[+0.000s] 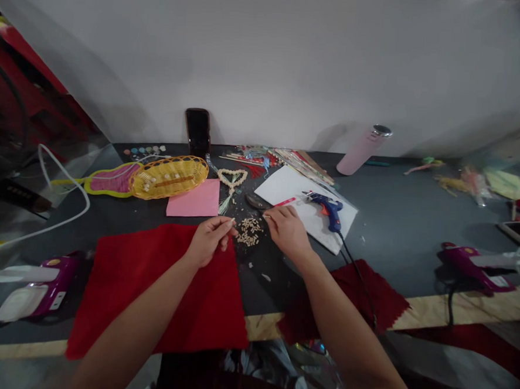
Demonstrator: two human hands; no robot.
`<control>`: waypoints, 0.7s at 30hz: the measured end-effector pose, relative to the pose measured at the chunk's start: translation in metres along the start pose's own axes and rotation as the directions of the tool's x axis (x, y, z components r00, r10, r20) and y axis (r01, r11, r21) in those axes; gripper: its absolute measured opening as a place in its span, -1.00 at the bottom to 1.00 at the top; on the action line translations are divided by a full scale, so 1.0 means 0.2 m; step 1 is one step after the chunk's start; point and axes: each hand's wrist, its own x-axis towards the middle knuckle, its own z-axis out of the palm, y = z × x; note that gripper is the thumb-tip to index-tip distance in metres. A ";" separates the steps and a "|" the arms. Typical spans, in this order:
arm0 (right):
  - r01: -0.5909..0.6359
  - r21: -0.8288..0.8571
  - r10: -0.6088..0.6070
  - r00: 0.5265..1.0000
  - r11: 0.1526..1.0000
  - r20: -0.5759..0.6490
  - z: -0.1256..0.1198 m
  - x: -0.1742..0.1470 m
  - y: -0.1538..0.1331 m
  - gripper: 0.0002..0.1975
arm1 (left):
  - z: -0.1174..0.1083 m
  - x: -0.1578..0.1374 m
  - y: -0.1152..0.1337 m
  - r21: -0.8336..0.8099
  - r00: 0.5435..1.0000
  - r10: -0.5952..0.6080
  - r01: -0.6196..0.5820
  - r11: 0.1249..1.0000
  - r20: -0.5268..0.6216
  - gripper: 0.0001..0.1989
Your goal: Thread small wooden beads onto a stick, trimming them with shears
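My left hand point(209, 239) is closed in a pinch, with a small pale piece point(232, 220) at its fingertips. Opposite it, my right hand point(287, 232) is also closed and pinches a tiny pale bit point(265, 216), too small to name. Between the two hands lies a loose pile of short beige pieces point(249, 232) on the dark table. Curved dark cutters point(254, 202) lie just beyond my right fingers, their handle partly hidden. A triangular frame of beige pieces with a tassel point(231, 180) lies behind the pile. Near my right hand, a blue glue gun point(328, 208) rests on a white board point(282, 183).
Red felt point(149, 270) lies under my left forearm, darker red cloth point(368, 295) by my right. A yellow basket point(173, 178), pink paper point(193, 199), upright phone point(197, 131), thin sticks point(303, 166) and a pink bottle point(363, 151) stand or lie behind. Purple power strips point(56, 285) flank both sides.
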 end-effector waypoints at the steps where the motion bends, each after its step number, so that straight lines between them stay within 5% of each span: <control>1: -0.026 -0.033 0.025 1.000 0.999 -0.006 -0.01 0.00 0.02 -0.79 | 0.00 0.00 0.00 -0.022 1.000 -0.004 0.004 1.000 -0.001 -0.67; 13: -0.093 -0.147 0.102 0.993 0.985 0.056 0.03 0.00 0.06 -0.87 | -0.01 0.01 0.00 -0.087 1.000 -0.007 0.007 0.996 -0.003 -0.65; 18: -0.183 0.171 0.204 0.973 0.968 -0.110 -0.05 0.02 0.03 -0.84 | -0.01 0.01 0.00 -0.129 1.000 -0.001 0.002 0.992 0.007 -0.69; 21: -0.151 0.372 0.199 0.975 0.916 -0.093 -0.10 0.03 -0.03 -0.87 | -0.01 0.02 0.00 -0.154 1.000 -0.006 0.005 0.988 -0.005 -0.70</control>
